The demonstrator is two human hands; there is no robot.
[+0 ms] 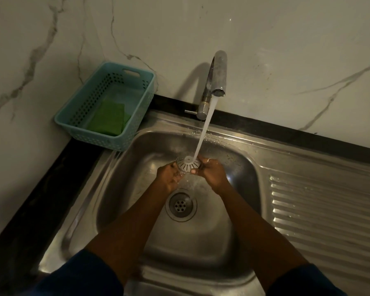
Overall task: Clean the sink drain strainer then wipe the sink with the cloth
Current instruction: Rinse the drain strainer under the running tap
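Head view: at the far left a blue basket (pixel 98 139) sits on the dark desk (pixel 41 189), with the green cloth (pixel 108 119) lying inside it. Next, over the sink (pixel 201 242), the left hand (pixel 169 175) curls its fingers round the left side of the white strainer (pixel 188 164). The right hand (pixel 212 173) pinches its right side. The tap (pixel 217 73) pours water (pixel 203 133) right on the strainer. I think the wet strainer could slip and drop, because it is slick. The hard water could also splash out onto the ridged side (pixel 325 210).
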